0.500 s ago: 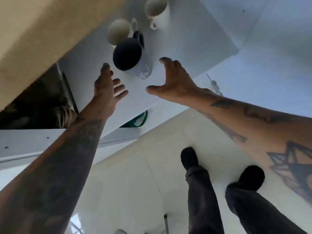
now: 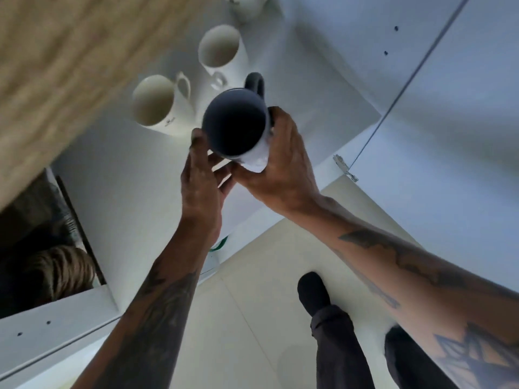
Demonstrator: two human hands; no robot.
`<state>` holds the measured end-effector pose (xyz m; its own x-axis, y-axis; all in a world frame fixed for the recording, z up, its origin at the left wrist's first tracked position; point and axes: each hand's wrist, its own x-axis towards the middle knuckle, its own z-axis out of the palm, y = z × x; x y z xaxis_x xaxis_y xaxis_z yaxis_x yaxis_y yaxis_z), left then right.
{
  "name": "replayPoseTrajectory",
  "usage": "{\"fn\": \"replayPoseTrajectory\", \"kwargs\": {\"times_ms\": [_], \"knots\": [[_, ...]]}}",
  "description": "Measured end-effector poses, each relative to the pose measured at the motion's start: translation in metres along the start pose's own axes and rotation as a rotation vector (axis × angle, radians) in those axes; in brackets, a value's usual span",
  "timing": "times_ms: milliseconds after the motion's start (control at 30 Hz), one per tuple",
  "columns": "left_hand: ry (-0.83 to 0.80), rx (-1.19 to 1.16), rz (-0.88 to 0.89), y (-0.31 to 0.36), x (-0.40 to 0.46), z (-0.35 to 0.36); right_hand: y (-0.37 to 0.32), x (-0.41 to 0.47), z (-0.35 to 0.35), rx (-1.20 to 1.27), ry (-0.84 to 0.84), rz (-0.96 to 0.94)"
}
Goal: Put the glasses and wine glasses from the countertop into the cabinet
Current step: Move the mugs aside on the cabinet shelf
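Both hands closed in since earlier: dark mug (image 2: 236, 127) clasped by right hand (image 2: 280, 169), left hand (image 2: 200, 189) open beside it. Mug tilted, mouth toward camera, handle away. White shelf (image 2: 309, 88) beneath; white mugs (image 2: 157, 103) left of it.

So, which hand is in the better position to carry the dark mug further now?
Probably the right hand: it wraps around the side of the dark mug, with fingers near the handle. The left hand only touches the mug's lower edge with its fingertips.

Right hand (image 2: 280, 167) curled in a grip, left hand (image 2: 200, 186) open alongside.
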<state>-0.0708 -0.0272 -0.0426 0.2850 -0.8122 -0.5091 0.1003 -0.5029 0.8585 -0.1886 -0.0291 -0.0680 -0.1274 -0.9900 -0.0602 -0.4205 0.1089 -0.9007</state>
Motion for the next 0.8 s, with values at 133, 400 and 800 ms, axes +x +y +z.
{"fn": "replayPoseTrajectory", "kwargs": {"times_ms": [133, 400, 800], "knots": [[-0.181, 0.083, -0.015, 0.003, 0.001, 0.044, 0.018, 0.006, -0.034, 0.004, 0.194, 0.05], [-0.256, 0.129, -0.021, 0.007, -0.004, 0.086, 0.034, 0.008, -0.06, -0.019, 0.303, 0.044], [0.372, 0.907, 0.363, 0.067, 0.1, -0.057, 0.043, 0.013, -0.061, -0.072, 0.279, 0.046]]}}
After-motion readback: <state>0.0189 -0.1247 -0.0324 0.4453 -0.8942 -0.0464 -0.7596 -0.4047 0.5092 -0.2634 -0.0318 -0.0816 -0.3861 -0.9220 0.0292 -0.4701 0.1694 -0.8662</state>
